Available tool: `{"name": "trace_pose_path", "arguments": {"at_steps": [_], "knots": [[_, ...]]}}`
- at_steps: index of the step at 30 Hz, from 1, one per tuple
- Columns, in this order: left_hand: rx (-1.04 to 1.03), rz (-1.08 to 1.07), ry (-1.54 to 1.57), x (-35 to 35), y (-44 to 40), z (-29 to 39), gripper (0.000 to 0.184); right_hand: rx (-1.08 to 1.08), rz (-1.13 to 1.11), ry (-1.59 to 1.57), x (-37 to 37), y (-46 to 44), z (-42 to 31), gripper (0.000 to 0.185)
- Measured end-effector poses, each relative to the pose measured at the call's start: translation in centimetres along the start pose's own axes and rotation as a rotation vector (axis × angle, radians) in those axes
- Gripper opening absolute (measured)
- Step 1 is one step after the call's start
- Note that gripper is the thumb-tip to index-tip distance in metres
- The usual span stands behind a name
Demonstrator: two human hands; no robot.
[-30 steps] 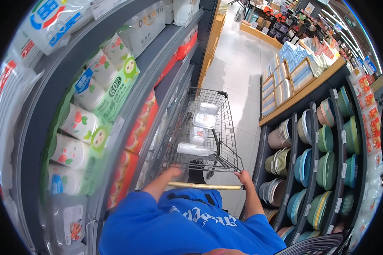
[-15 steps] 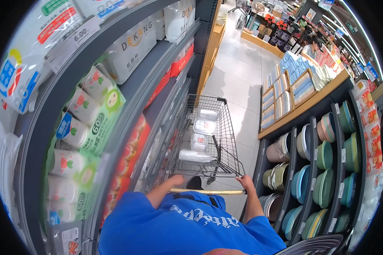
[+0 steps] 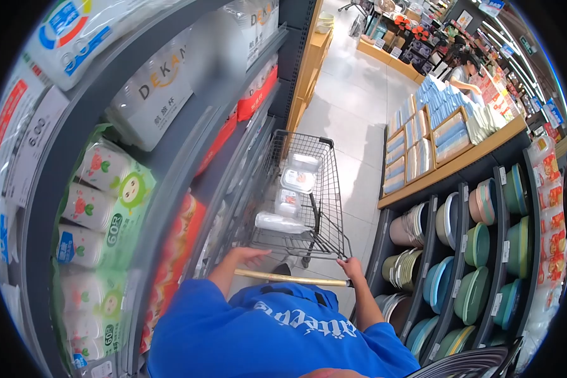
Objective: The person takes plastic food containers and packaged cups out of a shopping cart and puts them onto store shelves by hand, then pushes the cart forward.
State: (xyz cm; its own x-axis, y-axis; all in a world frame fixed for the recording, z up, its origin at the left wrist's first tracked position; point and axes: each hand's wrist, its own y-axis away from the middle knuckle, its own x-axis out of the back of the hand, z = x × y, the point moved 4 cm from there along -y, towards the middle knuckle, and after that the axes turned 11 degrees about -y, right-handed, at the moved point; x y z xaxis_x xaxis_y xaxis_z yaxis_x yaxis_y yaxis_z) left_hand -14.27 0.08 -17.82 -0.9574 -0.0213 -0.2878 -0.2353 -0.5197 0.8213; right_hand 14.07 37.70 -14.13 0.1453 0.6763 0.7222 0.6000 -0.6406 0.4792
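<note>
A wire shopping cart (image 3: 334,183) stands in front of me, with several clear plastic-wrapped packs inside, among them a white-lidded pack (image 3: 298,179) and a long clear-wrapped pack (image 3: 278,222). My right hand (image 3: 353,267) is closed on the cart's near right corner, beside the end of the yellow handle bar (image 3: 283,277). My left hand (image 3: 249,256) is off the bar, at the near left corner of the basket, fingers stretched out and holding nothing visible. Whether its fingertips touch the wire rim I cannot tell.
Close on the left are shelves with green-wrapped paper cups (image 3: 97,208), a DEKANG cup pack (image 3: 157,88) and a price tag (image 3: 38,145). Bowls and basins (image 3: 475,293) fill the right rack. Beyond it are folded towels (image 3: 450,135) and a person (image 3: 463,79). A tiled aisle (image 3: 346,94) runs ahead.
The cart and both hands have shifted slightly left in view. My left hand, blurred before, now shows its fingers stretched out. The left shelf goods have slid lower and leftward in view.
</note>
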Motion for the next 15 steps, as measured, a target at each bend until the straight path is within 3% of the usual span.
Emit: {"name": "trace_pose_path", "arguments": {"at_steps": [6,9,15], "knots": [[-0.026,-0.025,0.070,2.4,0.2,2.9,0.099,0.018,0.030,-0.013,1.3,-2.0,-2.6,0.059],[0.077,-0.042,0.032,1.8,3.2,6.6,0.095,-0.019,0.013,-0.027,2.5,-2.9,-3.4,0.059],[-0.023,-0.072,0.110,4.2,-3.3,1.5,0.086,-0.071,0.023,-0.021,3.1,-2.5,-3.9,0.058]]}}
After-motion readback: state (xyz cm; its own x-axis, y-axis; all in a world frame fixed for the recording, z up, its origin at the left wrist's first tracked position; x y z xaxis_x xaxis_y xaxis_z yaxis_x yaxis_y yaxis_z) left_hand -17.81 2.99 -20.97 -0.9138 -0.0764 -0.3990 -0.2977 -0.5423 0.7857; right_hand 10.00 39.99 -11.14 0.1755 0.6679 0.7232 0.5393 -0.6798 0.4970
